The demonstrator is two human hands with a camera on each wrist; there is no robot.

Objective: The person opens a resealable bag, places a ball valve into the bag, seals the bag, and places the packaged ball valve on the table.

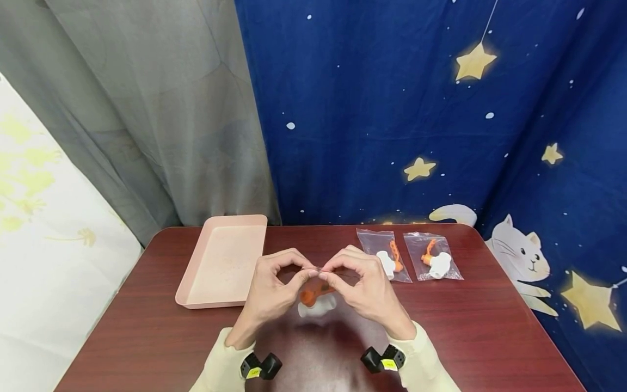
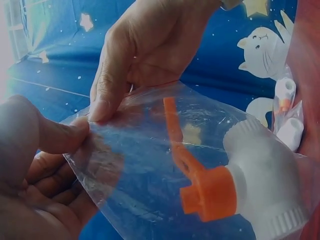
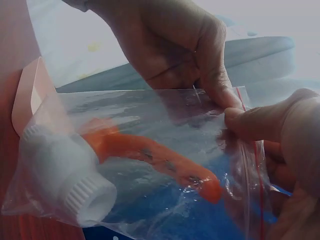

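Note:
A clear zip bag [image 3: 165,215] hangs between my two hands, its red-lined zip edge at the top. Inside lies a plastic ball valve with a white ribbed body [image 2: 267,170] and an orange lever handle [image 2: 212,192]. My left hand [image 1: 274,286] pinches the bag's top edge between thumb and forefinger. Close beside it, my right hand [image 1: 367,283] pinches the same edge, the two thumbs nearly meeting. Below the fingers, the valve shows through the plastic in the head view.
On the left of the dark red table [image 1: 147,321] stands a pink tray [image 1: 182,294]. Two more zip bags lie at the back right, a nearer-middle bag [image 1: 374,239] and a right-hand bag [image 1: 453,267], each holding a white and orange valve. Curtains hang behind the table.

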